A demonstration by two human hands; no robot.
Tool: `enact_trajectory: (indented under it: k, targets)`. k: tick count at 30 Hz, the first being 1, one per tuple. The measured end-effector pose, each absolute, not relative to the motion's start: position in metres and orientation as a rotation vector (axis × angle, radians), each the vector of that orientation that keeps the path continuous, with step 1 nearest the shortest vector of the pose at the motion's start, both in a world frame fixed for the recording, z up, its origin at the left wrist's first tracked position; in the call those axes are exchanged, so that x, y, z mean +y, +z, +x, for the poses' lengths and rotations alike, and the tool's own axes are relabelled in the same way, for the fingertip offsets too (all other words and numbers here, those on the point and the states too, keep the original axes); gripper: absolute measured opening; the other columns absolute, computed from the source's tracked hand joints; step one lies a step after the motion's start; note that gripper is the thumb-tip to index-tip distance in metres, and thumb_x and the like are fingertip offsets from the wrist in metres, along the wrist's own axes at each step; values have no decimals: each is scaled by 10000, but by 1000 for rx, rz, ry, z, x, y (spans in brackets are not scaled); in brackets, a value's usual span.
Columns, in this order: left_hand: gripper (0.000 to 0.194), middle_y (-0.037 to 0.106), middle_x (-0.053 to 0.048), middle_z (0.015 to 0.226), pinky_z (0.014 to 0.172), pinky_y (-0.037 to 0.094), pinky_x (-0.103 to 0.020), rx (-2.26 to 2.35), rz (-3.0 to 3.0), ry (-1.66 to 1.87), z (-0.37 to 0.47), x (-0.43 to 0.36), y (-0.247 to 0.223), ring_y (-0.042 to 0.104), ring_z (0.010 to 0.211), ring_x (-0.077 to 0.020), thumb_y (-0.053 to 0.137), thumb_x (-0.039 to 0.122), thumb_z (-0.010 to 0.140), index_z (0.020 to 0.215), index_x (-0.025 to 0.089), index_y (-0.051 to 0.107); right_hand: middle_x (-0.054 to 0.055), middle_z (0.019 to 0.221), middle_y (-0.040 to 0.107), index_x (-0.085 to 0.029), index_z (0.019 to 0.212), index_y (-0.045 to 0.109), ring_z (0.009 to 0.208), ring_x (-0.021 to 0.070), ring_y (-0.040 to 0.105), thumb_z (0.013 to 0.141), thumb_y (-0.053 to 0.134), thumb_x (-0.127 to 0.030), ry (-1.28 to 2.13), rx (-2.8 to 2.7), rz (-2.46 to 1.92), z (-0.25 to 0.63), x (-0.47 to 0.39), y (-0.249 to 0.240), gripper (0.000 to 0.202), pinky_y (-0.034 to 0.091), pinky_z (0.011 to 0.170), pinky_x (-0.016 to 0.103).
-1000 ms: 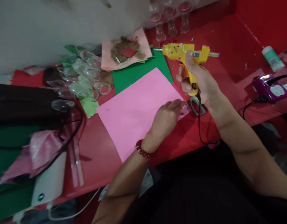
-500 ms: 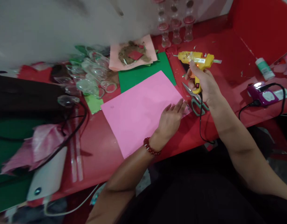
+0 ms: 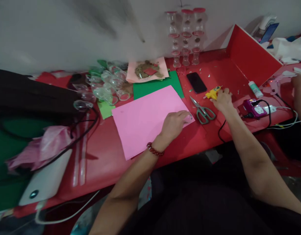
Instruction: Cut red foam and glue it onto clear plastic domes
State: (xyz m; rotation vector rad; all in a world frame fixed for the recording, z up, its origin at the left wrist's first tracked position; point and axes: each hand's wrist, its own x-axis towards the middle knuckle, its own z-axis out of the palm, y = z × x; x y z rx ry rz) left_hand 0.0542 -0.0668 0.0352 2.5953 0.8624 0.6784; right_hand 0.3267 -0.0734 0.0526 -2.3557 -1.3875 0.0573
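My left hand [image 3: 173, 126], with a red bead bracelet at the wrist, is over the right part of a pink sheet [image 3: 145, 120]. Its fingers are bent around a small clear object [image 3: 188, 118] near the sheet's right corner. My right hand [image 3: 223, 99] is at the yellow glue gun [image 3: 212, 93], which lies low at the table; the fingertips are partly hidden and blurred, so their grip is unclear. Between the hands lie scissors [image 3: 203, 111] with green-grey handles. A dark phone [image 3: 197, 82] rests behind them.
Clear plastic cups [image 3: 107, 85] are heaped at the back left. Stacked clear towers [image 3: 186, 39] stand by the wall. A purple power adapter [image 3: 257, 108], a glue bottle [image 3: 255, 89] and a red board [image 3: 253, 54] are at the right. Another person's arm [image 3: 300, 98] shows at the right edge.
My right hand has brought the glue gun down to the table, uncovering the phone and scissors. The fingers of my left hand, earlier spread flatter on the sheet, are now bent. The view has shifted.
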Motion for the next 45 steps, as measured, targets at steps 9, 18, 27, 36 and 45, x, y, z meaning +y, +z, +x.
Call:
enact_trajectory:
  k: [9,18,27,36,45]
  targets:
    - [353,729,-85,1261,1064,522,-441,1013,2367,1072,28,-79,33,673,1182,-241,552,114,910,1220,208,695,47,753,668,-194,773,678,728,187,641,900,644,-484,1193,-1276,-1525,230,-96,61,318,573,766,384]
    - [219,714,-125,1092,1013,526,-456,1107,1885,1362,28,-142,33,647,1093,-256,645,309,906,1084,204,716,-41,624,631,-181,728,712,583,90,549,710,777,-280,1428,-911,-1371,204,-84,40,120,477,575,205]
    - [244,742,-29,1092,1053,522,-447,569,456,1163,45,-120,51,676,1154,-243,834,326,726,875,220,673,-15,718,707,-194,817,724,648,128,619,594,841,-345,1458,-836,-1060,208,-55,64,293,537,645,263]
    - [238,793,-45,1065,996,567,-400,879,765,1284,39,-48,54,710,1090,-230,840,236,673,893,189,765,-34,759,689,-239,840,697,679,136,623,583,860,-509,1324,-811,-953,195,-64,53,407,545,700,285]
    - [211,789,-15,926,912,578,-319,957,778,1299,27,-39,36,735,982,-186,845,188,679,863,173,744,-26,653,648,-217,736,698,628,132,584,687,787,-522,1132,-1000,-1123,191,-64,49,322,512,661,278]
